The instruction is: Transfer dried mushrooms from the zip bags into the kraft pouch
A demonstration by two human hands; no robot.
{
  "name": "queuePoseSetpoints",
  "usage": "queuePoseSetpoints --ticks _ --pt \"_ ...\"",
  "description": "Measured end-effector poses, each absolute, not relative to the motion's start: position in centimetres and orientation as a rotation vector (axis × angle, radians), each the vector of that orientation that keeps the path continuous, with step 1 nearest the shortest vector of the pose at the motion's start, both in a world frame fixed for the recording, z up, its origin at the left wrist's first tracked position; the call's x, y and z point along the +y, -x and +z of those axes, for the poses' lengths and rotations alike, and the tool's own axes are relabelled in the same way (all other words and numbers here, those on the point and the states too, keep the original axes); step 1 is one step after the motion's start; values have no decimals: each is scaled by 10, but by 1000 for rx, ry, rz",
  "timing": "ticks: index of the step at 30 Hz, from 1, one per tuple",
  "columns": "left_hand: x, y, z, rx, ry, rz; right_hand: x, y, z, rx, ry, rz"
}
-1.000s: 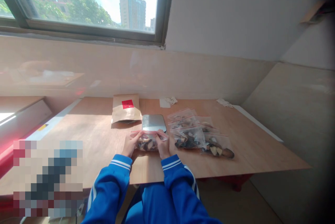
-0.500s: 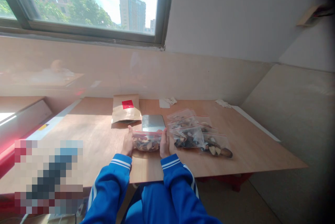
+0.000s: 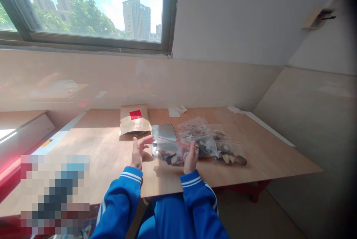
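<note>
A clear zip bag (image 3: 170,154) with a red seal line holds dark and pale pieces that look like dried mushrooms. My right hand (image 3: 191,158) grips its right end, tilting the bag just over the table's near side. To the left, my left hand (image 3: 140,152) is open with fingers spread, apart from the bag. Behind the bag lies a flat silver-topped device like a kitchen scale (image 3: 164,131), its front partly covered. Several similar filled zip bags (image 3: 229,154) lie in a loose pile beyond my right hand.
A brown paper bag (image 3: 134,124) with a red label lies at the back left, its mouth toward me. Crumpled white paper (image 3: 177,111) is near the wall, with another white scrap (image 3: 235,110) farther right. The wooden table (image 3: 275,157) ends close to my lap.
The bag, held between both hands before, has shifted right with my right hand. My left hand has let go and its fingers have spread. The view has moved slightly.
</note>
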State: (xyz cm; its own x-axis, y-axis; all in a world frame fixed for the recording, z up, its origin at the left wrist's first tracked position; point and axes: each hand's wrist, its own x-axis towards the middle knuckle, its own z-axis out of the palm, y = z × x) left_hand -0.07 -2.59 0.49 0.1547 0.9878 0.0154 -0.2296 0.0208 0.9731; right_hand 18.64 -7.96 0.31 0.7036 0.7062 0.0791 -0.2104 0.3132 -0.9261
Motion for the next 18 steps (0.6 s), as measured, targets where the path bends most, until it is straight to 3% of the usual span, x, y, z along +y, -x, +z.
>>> queuePoseSetpoints --ticks 3,10,14,18 --pt "-22 3 5 908 -1153 1328 -91 -232 19 -656 1245 551" --pt "-23 7 4 1010 -1057 1398 -88 -313 37 -891 1711 -34" --pt "-22 10 4 1066 -1086 1466 -91 -299 15 -1177 1733 -451" --pt "-20 12 1 1257 -1062 1544 -90 -280 -21 -1491 1837 -425"
